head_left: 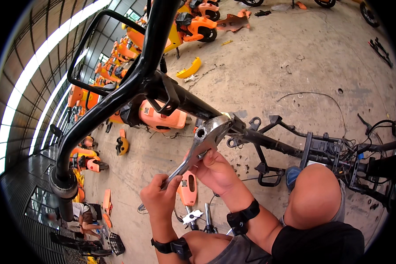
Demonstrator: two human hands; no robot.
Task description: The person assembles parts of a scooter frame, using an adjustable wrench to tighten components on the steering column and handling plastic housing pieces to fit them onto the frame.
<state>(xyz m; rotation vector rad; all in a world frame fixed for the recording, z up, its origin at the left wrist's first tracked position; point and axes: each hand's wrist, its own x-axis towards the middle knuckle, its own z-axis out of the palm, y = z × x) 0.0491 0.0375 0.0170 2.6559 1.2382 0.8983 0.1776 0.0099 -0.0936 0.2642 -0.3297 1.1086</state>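
Observation:
A silver adjustable wrench (185,166) slants up from lower left to the black frame tube (193,107) in front of me. My left hand (161,195) is wrapped round its handle, whose end sticks out below the fist. Close to the wrench's head, my right hand (216,170) grips with the thumb on top, beside the adjusting screw. The wide grey metal at the upper end meets a fitting (235,124) on the tube. A round hole shows in that grey metal. How the jaws sit on the fitting I cannot tell.
The black scooter frame (275,144) runs right, toward loose wiring (347,149). Its thick bent tube (101,112) rises at left. Orange panels (163,116), a yellow panel (189,68) and fork legs (208,218) lie about. Orange scooters line the back; another person (86,215) crouches lower left.

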